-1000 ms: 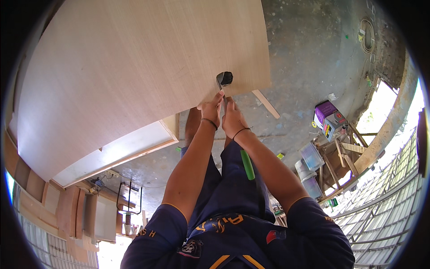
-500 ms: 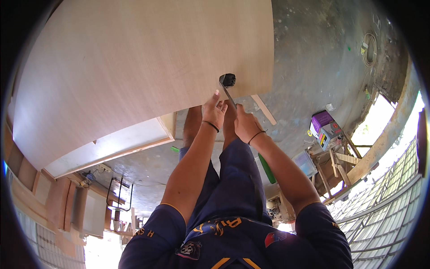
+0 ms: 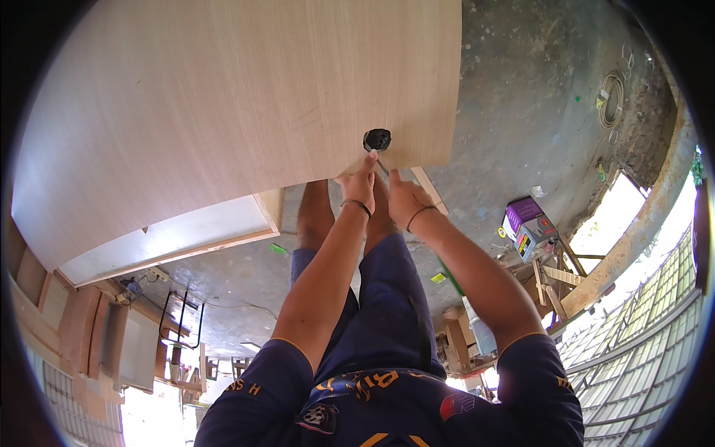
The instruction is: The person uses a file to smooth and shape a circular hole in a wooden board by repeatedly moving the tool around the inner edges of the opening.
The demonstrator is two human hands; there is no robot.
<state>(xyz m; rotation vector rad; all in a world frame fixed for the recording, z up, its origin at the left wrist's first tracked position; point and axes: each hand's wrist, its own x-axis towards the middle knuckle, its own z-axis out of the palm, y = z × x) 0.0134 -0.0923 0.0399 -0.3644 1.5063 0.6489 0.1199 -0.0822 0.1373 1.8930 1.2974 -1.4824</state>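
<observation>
A large pale wood-grain panel [image 3: 246, 89] spreads across the upper left. Near its close right corner is a small round black thing [image 3: 377, 138] with a dark, uneven middle; whether it is a cup or a lined hole I cannot tell. My right hand [image 3: 409, 201] is closed round a thin metal tool [image 3: 383, 168], which slants up toward the black thing's near rim. Beside it, my left hand [image 3: 359, 185] is at the panel's near edge, one digit stretched out to the rim close to the tool's tip. Its other fingers are partly hidden.
Below the panel is a white-faced cabinet frame [image 3: 186, 227]. A purple and grey box [image 3: 527, 223] stands at the right near a wooden stand [image 3: 550, 287]. A coiled cable [image 3: 611, 100] lies farther right. A wooden strip [image 3: 430, 190] shows beyond my right hand.
My left hand has turned, and its outstretched digit has moved right and onto the black thing's rim. My right hand keeps its grip on the tool. The view has shifted slightly.
</observation>
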